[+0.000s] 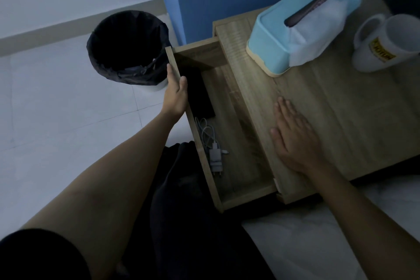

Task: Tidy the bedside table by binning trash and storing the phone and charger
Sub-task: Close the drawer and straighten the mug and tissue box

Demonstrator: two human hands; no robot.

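The wooden bedside table (341,107) has its drawer (247,195) pulled out to the left. Inside the drawer lie a dark phone (200,93) and a white charger (214,158) with its coiled cable. My left hand (176,94) rests flat against the outside of the drawer front, fingers straight, with the thumb over its top edge. My right hand (293,138) lies palm down on the tabletop, fingers spread, holding nothing. A bin (127,52) with a black liner stands on the floor just left of the drawer.
A light blue tissue box (293,29) with a white tissue sticking out sits at the back of the tabletop. A white mug (386,45) lies on its side at the right. White bedding (306,245) lies below the table, and dark fabric covers my legs.
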